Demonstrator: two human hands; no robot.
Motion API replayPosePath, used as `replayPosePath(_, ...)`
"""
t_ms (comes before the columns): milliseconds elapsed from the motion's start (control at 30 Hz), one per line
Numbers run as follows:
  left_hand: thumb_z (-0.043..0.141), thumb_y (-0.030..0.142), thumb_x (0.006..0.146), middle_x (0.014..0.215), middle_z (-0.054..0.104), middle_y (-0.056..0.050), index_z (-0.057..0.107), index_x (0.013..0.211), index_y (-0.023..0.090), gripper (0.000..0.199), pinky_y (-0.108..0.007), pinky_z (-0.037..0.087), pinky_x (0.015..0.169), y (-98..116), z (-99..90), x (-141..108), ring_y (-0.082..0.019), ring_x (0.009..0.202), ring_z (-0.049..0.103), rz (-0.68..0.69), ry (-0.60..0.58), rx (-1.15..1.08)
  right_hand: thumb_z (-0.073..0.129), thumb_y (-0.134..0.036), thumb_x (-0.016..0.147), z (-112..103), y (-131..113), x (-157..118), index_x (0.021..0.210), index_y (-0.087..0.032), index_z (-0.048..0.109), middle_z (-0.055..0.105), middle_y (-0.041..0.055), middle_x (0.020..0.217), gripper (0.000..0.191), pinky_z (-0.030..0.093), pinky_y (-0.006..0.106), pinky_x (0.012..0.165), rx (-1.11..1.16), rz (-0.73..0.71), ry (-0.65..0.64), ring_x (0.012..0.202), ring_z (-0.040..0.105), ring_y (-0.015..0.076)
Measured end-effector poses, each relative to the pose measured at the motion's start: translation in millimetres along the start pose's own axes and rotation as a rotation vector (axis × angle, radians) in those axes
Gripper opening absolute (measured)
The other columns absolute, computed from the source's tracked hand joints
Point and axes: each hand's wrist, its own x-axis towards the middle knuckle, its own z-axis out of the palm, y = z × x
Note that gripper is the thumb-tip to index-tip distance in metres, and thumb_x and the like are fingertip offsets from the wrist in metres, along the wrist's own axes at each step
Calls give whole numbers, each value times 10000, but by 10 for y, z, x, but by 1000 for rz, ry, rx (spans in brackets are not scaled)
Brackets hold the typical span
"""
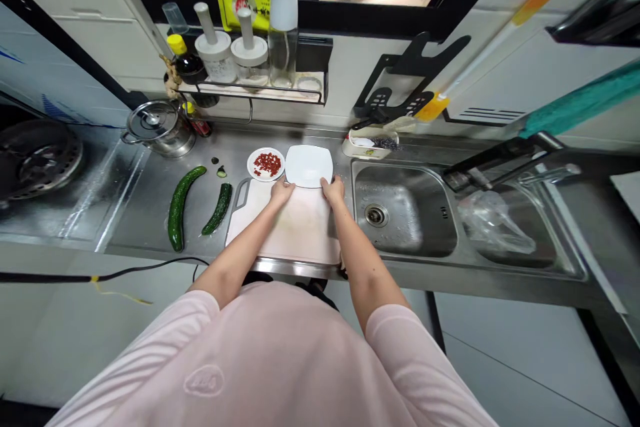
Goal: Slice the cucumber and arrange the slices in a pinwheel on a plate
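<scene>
A white square plate (309, 165) lies at the far edge of the cutting board, held at its two near corners. My left hand (282, 191) grips the left corner with its fingers closed on the rim. At the right corner, my right hand (333, 189) has hold of the same plate. Just left of it sits a round white plate (252, 168) with chopped red chili (267, 163) on it. Under my forearms is the pale cutting board (295, 230). Further left lie a long cucumber (180, 210) and a shorter cut cucumber (218, 209), with small cucumber ends (221, 172) behind.
To the right is a steel sink (405, 213), with a plastic bag (493, 220) in the second basin. A lidded pot (160, 128) stands at the back left. Above, a rack (260, 90) holds jars and bottles. A knife holder (371, 144) is by the wall.
</scene>
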Motion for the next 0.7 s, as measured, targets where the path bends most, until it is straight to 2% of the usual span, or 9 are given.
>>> replayPosePath(133, 569, 239, 747, 583, 568, 23, 568, 1178, 114, 450, -222, 428, 603, -36, -57, -224, -109, 529, 536, 23, -13, -121, 555, -400, 757, -144, 66, -172, 1178, -96, 528, 655, 86, 847, 521, 440, 329, 772, 151, -67, 105, 799, 588, 217)
replayPosePath(233, 567, 255, 759, 594, 548, 26, 577, 1155, 120, 418, -209, 414, 551, -100, -157, -369, -93, 497, 505, 84, -2, -192, 531, -448, 751, -362, 170, -435, 1085, -134, 582, 601, 16, 686, 461, 424, 298, 690, 157, -129, 89, 676, 551, 190)
replayPosePath(300, 568, 266, 761, 607, 540, 27, 598, 1113, 138, 376, -204, 409, 556, -150, -266, -423, -88, 511, 490, 125, 64, -184, 525, -460, 751, -530, 275, -636, 1043, -151, 599, 568, -6, 639, 431, 405, 287, 663, 122, -146, 75, 625, 533, 178)
replayPosePath(400, 570, 297, 769, 646, 548, 18, 623, 1057, 167, 320, -209, 416, 602, -220, -491, -449, -99, 575, 505, 178, 202, -101, 518, -473, 753, -753, 485, -906, 1028, -158, 601, 568, -2, 652, 426, 388, 282, 648, 70, -143, 70, 631, 533, 179)
replayPosePath(500, 539, 312, 792, 697, 574, 3, 613, 1072, 180, 319, -231, 427, 643, -266, -750, -463, -117, 605, 517, 169, 358, 35, 498, -475, 761, -897, 708, -1106, 1028, -152, 600, 592, 28, 720, 431, 387, 291, 669, -30, -156, 59, 691, 538, 192)
replayPosePath(567, 501, 311, 815, 764, 603, -15, 598, 1095, 187, 320, -250, 433, 704, -273, -906, -496, -138, 675, 541, 136, 446, 164, 509, -468, 755, -946, 822, -1212, 1020, -151, 602, 599, 48, 779, 424, 388, 297, 695, -122, -171, 29, 741, 538, 200)
replayPosePath(700, 453, 301, 852, 973, 622, -67, 566, 1148, 205, 331, -315, 395, 875, -231, -1117, -631, -208, 945, 547, 42, 546, 463, 538, -452, 760, -962, 918, -1368, 1074, -153, 584, 594, 76, 895, 436, 395, 294, 736, -258, -180, -59, 828, 546, 208)
